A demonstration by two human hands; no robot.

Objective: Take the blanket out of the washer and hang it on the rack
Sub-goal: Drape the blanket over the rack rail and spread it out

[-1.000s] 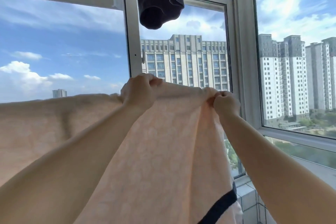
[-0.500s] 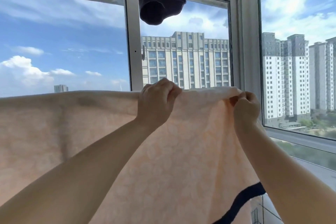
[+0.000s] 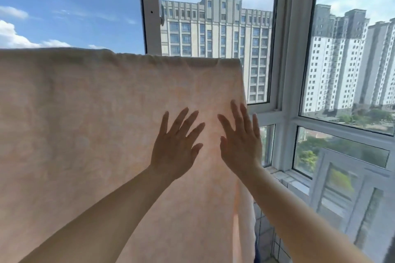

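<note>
While draped, blanket [image 3: 85, 124] under splayed hands [image 3: 174, 151].

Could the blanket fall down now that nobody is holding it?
Maybe. Both the left hand and right hand are open, fingers spread, so neither has a grip on the peach blanket. It hangs only by its top fold; an uneven drape could slide off. What it hangs over is hidden.
</note>
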